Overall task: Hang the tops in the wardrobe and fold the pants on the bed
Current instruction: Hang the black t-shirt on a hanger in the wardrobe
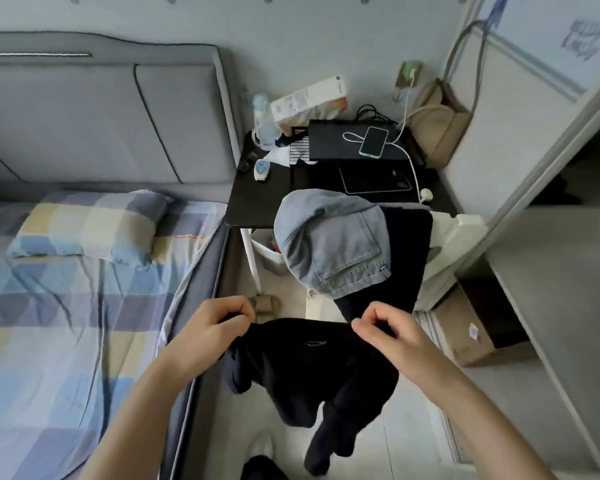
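head view: left hand (212, 323) and right hand (381, 329) each pinch the top edge of a black garment (309, 368), hanging lower centre beside the bed (66, 323). advise keeping the edge taut and level.

Grey padded headboard (101, 109), black side table (260, 206)

Narrow floor gap between bed and chair

The bed (66, 306) lies open to the left; ahead, the cluttered dark surface (257, 199) and the chair (458, 237) draped with jeans (333, 244) block passage.
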{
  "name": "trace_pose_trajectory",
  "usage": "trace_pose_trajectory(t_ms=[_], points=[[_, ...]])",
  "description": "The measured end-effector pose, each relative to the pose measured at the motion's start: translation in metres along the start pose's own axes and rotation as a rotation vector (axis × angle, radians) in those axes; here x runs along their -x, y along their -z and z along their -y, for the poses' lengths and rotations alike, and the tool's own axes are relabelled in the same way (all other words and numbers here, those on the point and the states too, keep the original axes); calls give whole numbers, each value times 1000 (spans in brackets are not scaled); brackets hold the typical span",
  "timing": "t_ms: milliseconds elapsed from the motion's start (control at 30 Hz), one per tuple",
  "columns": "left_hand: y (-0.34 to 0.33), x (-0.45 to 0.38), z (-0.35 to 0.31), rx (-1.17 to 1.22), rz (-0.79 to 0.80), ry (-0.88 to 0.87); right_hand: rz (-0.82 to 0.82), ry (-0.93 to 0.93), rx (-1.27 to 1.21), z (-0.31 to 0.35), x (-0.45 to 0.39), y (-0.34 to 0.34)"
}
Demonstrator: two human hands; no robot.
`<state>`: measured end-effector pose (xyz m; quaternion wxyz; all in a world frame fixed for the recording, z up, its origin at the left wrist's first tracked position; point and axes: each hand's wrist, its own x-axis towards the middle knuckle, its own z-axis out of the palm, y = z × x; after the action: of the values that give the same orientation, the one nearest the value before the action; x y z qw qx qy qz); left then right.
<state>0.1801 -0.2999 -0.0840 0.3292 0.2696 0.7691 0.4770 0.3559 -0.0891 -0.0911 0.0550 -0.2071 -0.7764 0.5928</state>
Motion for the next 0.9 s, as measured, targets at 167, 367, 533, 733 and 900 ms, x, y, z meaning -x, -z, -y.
trace_pose_trajectory(t_ms=[167, 367, 533, 733, 900], points=[[-16, -43, 14, -322, 2, -165, -216, 8, 131, -4, -1, 10], [-25, -92, 14, -664, 303, -146, -441, -22, 388, -10, -15, 11], [-54, -120, 7, -1072, 392, -234, -426, 23, 486, 2, -42, 3], [-100, -140, -26, -526, 460, -494, -472, 146, 534, 24, -68, -8], [-113, -158, -65, -174, 550, -589, -767, 34, 476, 27, -56, 14]])
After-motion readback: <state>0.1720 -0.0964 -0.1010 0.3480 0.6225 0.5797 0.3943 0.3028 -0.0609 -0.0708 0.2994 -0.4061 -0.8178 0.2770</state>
